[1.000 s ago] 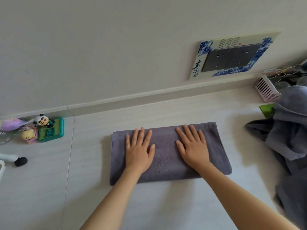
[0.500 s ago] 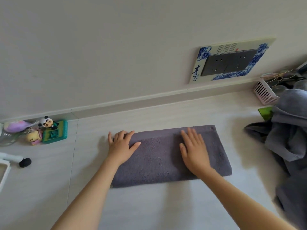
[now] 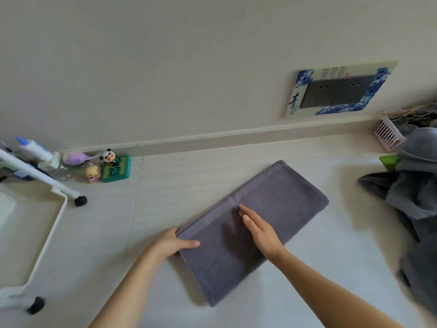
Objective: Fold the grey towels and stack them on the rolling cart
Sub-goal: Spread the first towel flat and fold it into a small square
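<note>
The folded grey towel (image 3: 255, 228) is laid diagonally on the worktop (image 3: 307, 280), its near-left end gripped by the left hand (image 3: 176, 242) while the flat, open right hand (image 3: 259, 229) is pressed mid-towel as a crease line (probably for the next fold), the rolling cart (image 3: 47, 233) kept near at left.

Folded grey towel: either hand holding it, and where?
Left hand grips the folded grey towel at its near-left end; right hand just rests flat on top.

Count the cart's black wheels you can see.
2. One wheel sits at the cart's far corner near the toys; the other wheel is at its near corner, blurred. Other wheels may lie outside the frame.
</note>
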A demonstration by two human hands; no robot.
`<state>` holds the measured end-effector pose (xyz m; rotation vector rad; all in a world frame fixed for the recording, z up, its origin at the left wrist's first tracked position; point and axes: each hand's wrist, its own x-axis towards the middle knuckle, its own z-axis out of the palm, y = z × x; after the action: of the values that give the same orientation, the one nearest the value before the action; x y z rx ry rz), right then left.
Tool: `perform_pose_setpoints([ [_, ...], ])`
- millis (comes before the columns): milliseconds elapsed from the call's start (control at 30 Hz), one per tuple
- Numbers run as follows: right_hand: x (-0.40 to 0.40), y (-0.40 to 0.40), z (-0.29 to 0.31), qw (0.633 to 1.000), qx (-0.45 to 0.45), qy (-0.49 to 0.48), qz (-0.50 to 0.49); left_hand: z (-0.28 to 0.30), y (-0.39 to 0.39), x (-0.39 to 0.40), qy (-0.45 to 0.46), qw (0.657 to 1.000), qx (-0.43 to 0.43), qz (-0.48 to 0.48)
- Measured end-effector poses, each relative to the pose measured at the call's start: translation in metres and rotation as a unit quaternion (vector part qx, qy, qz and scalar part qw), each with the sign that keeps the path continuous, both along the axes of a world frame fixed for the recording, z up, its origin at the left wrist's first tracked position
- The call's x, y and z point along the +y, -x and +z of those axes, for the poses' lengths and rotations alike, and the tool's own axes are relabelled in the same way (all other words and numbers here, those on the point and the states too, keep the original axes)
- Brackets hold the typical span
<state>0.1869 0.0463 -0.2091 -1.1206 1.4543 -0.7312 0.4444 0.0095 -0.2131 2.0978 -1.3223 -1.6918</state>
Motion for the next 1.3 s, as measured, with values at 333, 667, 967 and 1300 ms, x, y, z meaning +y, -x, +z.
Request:
perform_pose_setpoints([
  [333,-0.003,-0.004,-0.006,0.999,-0.035,-0.010,-0.030,-0.012,0.033,0.065,0.008,0.948,0.184,0.258],
  [667,0.030,-0.014,0.000,0.953,-0.253,-0.071,-0.149,0.061,0.025,0.062,0.066,0.916,0.266,0.292],
  [967,0.043,-0.027,-0.005,0.897,-0.376,-0.141,-0.184,0.102,0.092,0.043,0.167,0.940,0.197,0.225],
  [1300,0.050,0.052,0.011,0.953,-0.055,-0.062,-0.291,0.110,0.165,0.016,0.251,0.958,0.046,0.128],
])
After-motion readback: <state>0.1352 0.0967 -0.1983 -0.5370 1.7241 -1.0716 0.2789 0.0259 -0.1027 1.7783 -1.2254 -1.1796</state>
